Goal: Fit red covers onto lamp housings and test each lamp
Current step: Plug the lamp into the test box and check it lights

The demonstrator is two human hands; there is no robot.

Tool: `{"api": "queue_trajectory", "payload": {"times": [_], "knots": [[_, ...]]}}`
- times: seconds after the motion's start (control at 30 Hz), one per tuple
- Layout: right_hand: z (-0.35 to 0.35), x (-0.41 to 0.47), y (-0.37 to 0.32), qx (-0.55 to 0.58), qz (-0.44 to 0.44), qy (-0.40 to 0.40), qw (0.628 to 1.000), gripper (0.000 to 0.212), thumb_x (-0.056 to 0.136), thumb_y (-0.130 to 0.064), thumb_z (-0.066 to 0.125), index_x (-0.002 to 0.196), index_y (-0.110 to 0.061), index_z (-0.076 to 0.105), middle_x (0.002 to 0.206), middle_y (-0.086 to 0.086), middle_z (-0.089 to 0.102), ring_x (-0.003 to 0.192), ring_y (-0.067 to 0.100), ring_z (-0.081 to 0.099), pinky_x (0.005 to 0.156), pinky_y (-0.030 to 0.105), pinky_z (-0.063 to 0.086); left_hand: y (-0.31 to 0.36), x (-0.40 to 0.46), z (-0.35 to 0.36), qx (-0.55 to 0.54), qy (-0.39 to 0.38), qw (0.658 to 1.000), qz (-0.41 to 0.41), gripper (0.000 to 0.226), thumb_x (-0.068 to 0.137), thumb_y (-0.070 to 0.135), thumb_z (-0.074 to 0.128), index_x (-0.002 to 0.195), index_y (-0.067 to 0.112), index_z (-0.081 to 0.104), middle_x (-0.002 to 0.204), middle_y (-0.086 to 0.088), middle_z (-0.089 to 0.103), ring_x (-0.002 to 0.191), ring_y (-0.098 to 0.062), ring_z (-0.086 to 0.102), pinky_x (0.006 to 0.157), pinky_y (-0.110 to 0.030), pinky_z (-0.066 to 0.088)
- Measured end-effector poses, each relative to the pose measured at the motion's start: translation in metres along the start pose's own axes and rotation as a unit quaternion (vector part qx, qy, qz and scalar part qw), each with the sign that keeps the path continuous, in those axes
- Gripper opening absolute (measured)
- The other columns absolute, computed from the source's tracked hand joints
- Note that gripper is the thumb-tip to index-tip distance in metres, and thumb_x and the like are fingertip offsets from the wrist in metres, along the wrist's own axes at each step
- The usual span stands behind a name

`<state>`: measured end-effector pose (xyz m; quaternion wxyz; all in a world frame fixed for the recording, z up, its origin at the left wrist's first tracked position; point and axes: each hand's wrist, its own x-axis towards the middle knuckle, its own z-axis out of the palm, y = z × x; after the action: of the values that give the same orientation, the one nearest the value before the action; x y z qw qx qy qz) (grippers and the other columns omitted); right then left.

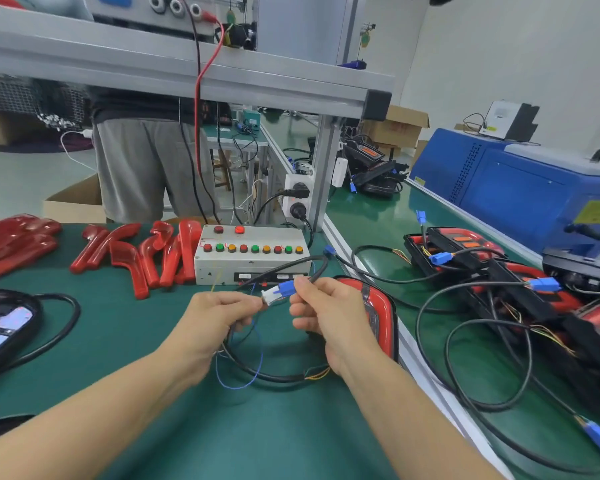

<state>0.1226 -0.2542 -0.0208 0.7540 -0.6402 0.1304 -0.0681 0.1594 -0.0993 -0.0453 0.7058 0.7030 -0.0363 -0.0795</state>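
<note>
A green-topped workbench (pixel 84 341) fills the near ground, with an aluminium frame shelf (pixel 174 69) crossing above it. White walls (pixel 499 64) close the far right, above cardboard boxes (pixel 400 128). A blue machine cabinet (pixel 520 188) stands at right. The pale floor (pixel 21 181) shows at far left, where a person in grey trousers (pixel 146 168) stands.

in front of your hands the test box (pixel 250 254) blocks the way forward. red covers (pixel 142 258) crowd the desk (pixel 125 341) to its left. a black cable (pixel 267 372) loops under your wrists; the lamp (pixel 378 306) hems in the right. bare green mat lies near-left.
</note>
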Motion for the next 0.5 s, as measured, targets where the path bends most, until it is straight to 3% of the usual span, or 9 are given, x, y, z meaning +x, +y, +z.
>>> {"api": "queue_trajectory", "payload": {"times": [0.13,0.37,0.5], "knots": [[0.001,-0.003,0.005,-0.018,0.001,-0.035,0.999,0.011,0.091,-0.015,0.066,0.082,-0.008,0.066,0.057,-0.003,0.067,0.049,0.005,0.062,0.045,0.017,0.049,0.000,0.000,-0.001,0.008,0.011,1.000,0.017,0.012,0.080,0.006,0.069,0.070,0.000,0.073,0.049,0.001,0.042,0.051,-0.009,0.035,0.056,-0.023,0.030],[-0.005,0.000,0.006,-0.032,-0.007,-0.074,0.997,0.009,0.091,-0.011,0.066,0.082,-0.007,0.065,0.058,-0.001,0.067,0.048,0.008,0.062,0.046,0.018,0.050,0.003,0.000,-0.004,0.047,-0.053,0.997,0.039,0.015,0.080,0.006,0.069,0.066,0.008,0.074,0.054,0.000,0.048,0.057,-0.011,0.036,0.059,-0.023,0.030],[-0.009,-0.005,0.005,-0.143,-0.006,-0.094,0.985,0.016,0.092,-0.019,0.066,0.079,-0.010,0.064,0.059,0.000,0.066,0.044,0.008,0.057,0.043,0.020,0.048,-0.002,-0.003,-0.008,0.126,-0.125,0.983,0.046,0.019,0.084,0.011,0.068,0.067,0.011,0.073,0.061,-0.009,0.040,0.063,-0.019,0.029,0.057,-0.026,0.024]]}}
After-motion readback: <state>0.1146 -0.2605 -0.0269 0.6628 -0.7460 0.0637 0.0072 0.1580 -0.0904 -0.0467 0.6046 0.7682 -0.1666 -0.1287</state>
